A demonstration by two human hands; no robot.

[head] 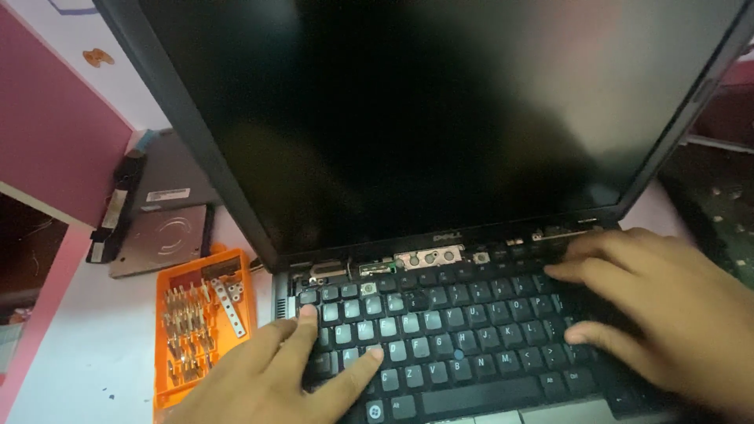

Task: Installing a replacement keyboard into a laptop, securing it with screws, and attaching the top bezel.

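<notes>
Keyboard of my laptop, low in the frame, sits loose-looking (top strip is off). My left hand and right hand press flat, open, gripping nothing; I think lifting it needs fingertips under its top edge.

A dark, open laptop with a black unlit screen stands on a pale tabletop. Both hands lie flat on its black keyboard: the left hand presses fingertips on the left-side keys, the right hand spreads over the right-side keys. Along the hinge, the strip above the keys shows bare metal brackets. Just left of the laptop lies an orange plastic tray of screwdriver bits; behind it, a flat grey drive unit.
</notes>
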